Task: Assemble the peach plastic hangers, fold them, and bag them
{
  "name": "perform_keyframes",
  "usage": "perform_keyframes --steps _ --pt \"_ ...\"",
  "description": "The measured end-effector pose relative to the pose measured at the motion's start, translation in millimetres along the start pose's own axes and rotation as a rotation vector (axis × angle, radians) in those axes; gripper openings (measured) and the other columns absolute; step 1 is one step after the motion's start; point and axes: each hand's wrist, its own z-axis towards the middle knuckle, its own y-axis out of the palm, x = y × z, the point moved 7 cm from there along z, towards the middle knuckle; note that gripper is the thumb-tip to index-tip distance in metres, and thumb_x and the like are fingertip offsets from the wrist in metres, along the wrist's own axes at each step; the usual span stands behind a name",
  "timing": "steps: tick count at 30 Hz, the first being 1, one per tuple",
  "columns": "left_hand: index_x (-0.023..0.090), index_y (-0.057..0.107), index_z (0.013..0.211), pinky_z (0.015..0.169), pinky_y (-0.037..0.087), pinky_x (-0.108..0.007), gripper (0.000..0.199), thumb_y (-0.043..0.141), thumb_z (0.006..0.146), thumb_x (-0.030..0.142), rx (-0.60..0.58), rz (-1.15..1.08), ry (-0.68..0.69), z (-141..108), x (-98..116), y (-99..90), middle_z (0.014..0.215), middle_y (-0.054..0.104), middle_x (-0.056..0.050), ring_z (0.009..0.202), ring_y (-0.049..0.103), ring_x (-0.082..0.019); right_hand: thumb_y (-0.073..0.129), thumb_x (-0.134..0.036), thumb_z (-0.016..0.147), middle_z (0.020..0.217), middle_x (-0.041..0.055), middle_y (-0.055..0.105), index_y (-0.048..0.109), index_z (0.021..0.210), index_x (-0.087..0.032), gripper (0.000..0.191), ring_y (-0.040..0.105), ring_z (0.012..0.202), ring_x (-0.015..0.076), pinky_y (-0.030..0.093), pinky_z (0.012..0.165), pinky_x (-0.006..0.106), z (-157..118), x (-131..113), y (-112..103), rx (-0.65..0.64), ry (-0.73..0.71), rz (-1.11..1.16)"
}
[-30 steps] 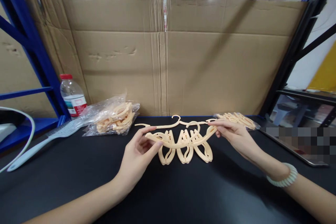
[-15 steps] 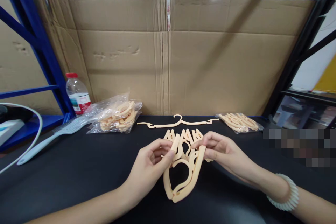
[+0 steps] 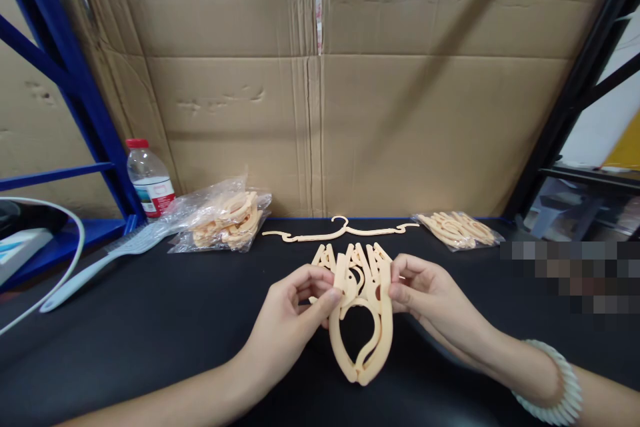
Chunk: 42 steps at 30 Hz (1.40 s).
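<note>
A folded cream plastic clothes hanger [image 3: 384, 340] is held up between both hands, its joined end pointing toward me and its hook curled inside the two arms. My left hand [image 3: 297, 310] pinches the left arm of it between thumb and fingers. My right hand [image 3: 425, 290] grips the upper part of the right arm, thumb in front. Behind it on the table lie several more folded hangers [image 3: 356, 255], partly hidden by the held one. Further back an unfolded hanger [image 3: 320, 236] lies spread wide, hook away from me.
A clear bag of folded hangers [image 3: 230, 221] lies at the back left, another bag of hangers [image 3: 460, 230] at the back right. A pale blue spatula [image 3: 90, 275] and a red-capped bottle [image 3: 150, 180] stand left. Cardboard [image 3: 440, 107] walls off the black table's [image 3: 175, 327] back.
The held hanger has shifted right and turned more upright, and its two arms have come closer together. Both hands keep their grip on it.
</note>
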Motion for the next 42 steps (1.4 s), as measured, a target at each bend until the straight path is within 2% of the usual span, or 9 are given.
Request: perform_keyframes --steps 3,6,10,13,17,26,31,37,42 --pt "0.015 0.061 0.086 0.054 0.051 -0.024 0.025 0.069 0.075 0.036 0.04 -0.035 -0.011 0 0 -3.2 0.077 0.065 -0.004 0.068 0.06 -0.016 0.077 -0.025 0.072 0.08 0.0005 0.066 0.059 0.076 -0.018 0.02 0.064 0.078 0.0135 0.052 0.071 0.025 -1 -2 6 -0.07 0.006 -0.103" --pt "0.015 0.061 0.086 0.053 0.052 -0.023 0.025 0.07 0.075 0.036 0.067 -0.04 -0.003 1 0 -6.4 0.077 0.065 -0.004 0.068 0.06 -0.015 0.074 -0.027 0.074 0.089 0.0033 0.068 0.067 0.088 -0.02 0.017 0.066 0.086 0.0166 0.053 0.08 0.032 -1 -2 10 -0.123 -0.002 -0.203" --pt "0.016 0.061 0.087 0.052 0.051 -0.022 0.022 0.069 0.076 0.034 0.03 -0.035 0.018 0 0 -5.2 0.078 0.063 -0.003 0.069 0.059 -0.015 0.07 -0.029 0.077 0.099 0.0054 0.068 0.074 0.094 -0.023 0.018 0.065 0.092 0.0193 0.053 0.084 0.034 -1 -6 9 -0.116 -0.085 -0.333" --pt "0.017 0.061 0.087 0.059 0.052 -0.023 0.019 0.068 0.078 0.032 0.01 -0.012 0.037 -2 2 -3.5 0.081 0.063 -0.003 0.075 0.06 -0.015 0.069 -0.028 0.078 0.102 0.0048 0.067 0.074 0.097 -0.027 0.019 0.064 0.095 0.0201 0.055 0.084 0.033 -2 -5 7 -0.087 -0.111 -0.39" --pt "0.019 0.061 0.087 0.07 0.052 -0.026 0.017 0.067 0.079 0.032 -0.032 0.045 0.063 -5 5 0.9 0.086 0.064 -0.003 0.083 0.061 -0.017 0.068 -0.025 0.079 0.103 0.0047 0.065 0.074 0.097 -0.028 0.019 0.063 0.096 0.0202 0.056 0.082 0.032 -6 -4 12 -0.11 -0.122 -0.402" --pt "0.018 0.06 0.09 0.076 0.05 -0.03 0.019 0.064 0.081 0.034 -0.032 0.062 0.061 -1 -1 -0.7 0.09 0.065 -0.005 0.086 0.062 -0.019 0.063 -0.02 0.083 0.101 0.0033 0.063 0.066 0.102 -0.027 0.02 0.063 0.094 0.0167 0.055 0.08 0.029 -11 -6 16 -0.133 -0.167 -0.394" --pt "0.017 0.059 0.089 0.071 0.051 -0.03 0.02 0.064 0.08 0.034 -0.018 0.047 0.031 0 -5 -2.7 0.087 0.065 -0.005 0.082 0.062 -0.019 0.055 -0.022 0.089 0.109 0.0055 0.063 0.064 0.107 -0.025 0.02 0.06 0.103 0.0182 0.053 0.086 0.031 -14 -13 18 -0.157 -0.192 -0.537" --pt "0.018 0.061 0.088 0.07 0.051 -0.027 0.015 0.064 0.081 0.032 -0.079 0.127 0.065 -2 -3 2.7 0.085 0.065 -0.003 0.08 0.06 -0.017 0.049 -0.025 0.093 0.103 0.0049 0.067 0.064 0.114 -0.024 0.026 0.066 0.085 0.0145 0.057 0.075 0.028 -14 -17 27 -0.255 -0.133 -0.479" --pt "0.02 0.062 0.098 0.075 0.052 -0.029 0.021 0.063 0.082 0.033 -0.106 0.143 0.043 -1 -6 2.2 0.093 0.065 -0.003 0.087 0.061 -0.018 0.057 -0.03 0.089 0.114 0.0058 0.065 0.066 0.113 -0.025 0.027 0.063 0.101 0.0192 0.052 0.089 0.034 -8 -15 18 -0.22 -0.086 -0.436"
